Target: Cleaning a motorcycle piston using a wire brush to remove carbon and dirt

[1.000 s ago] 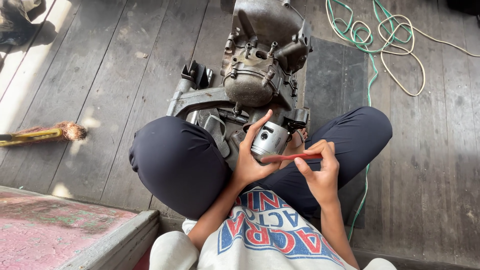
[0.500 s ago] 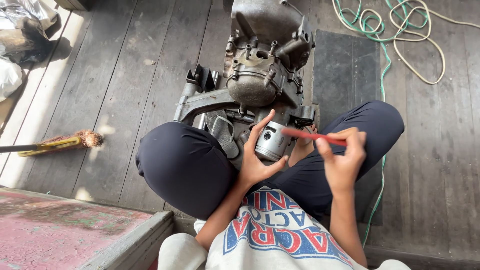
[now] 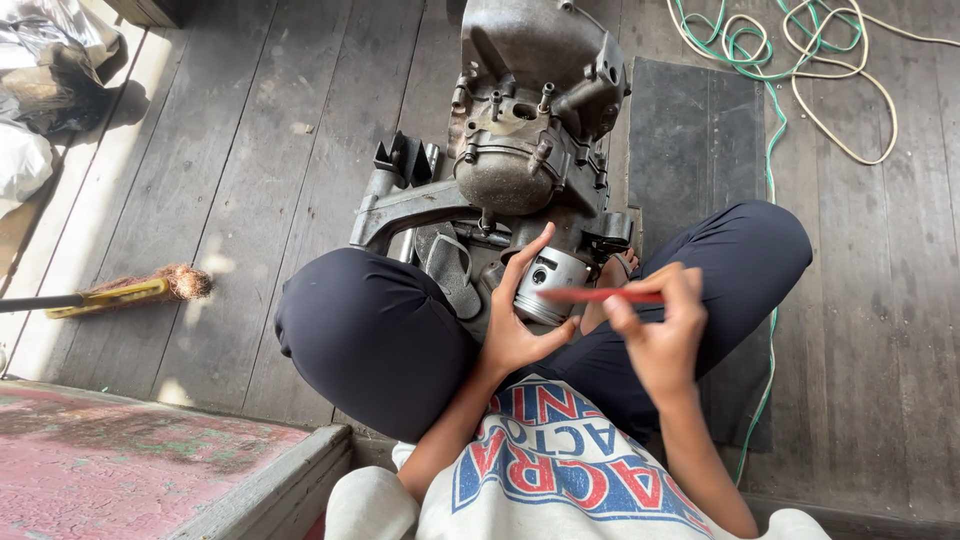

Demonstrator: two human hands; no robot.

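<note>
Floor point(image 3: 250, 150): dark wood boards; the person sits on it cross-legged.
Engine point(image 3: 530, 130): big, grey and dirty, standing on the floor just in front of the knees. Its parts look bare, so the work on it seems only partly done.
Mat point(image 3: 690, 140): black, flat, right of the engine.
Cords point(image 3: 800, 60): green and cream loops, far right of the engine.
Broom point(image 3: 130, 292): lying well left of the engine.
Left hand point(image 3: 520, 320): curled around the piston, holding it below the engine, over the lap.
Piston point(image 3: 548, 285): shiny metal, out of the engine, not yet put back.
Right hand point(image 3: 655, 330): pinched shut on the red stick.
Red stick point(image 3: 600, 295): thin; its tip touches the piston's side.
</note>
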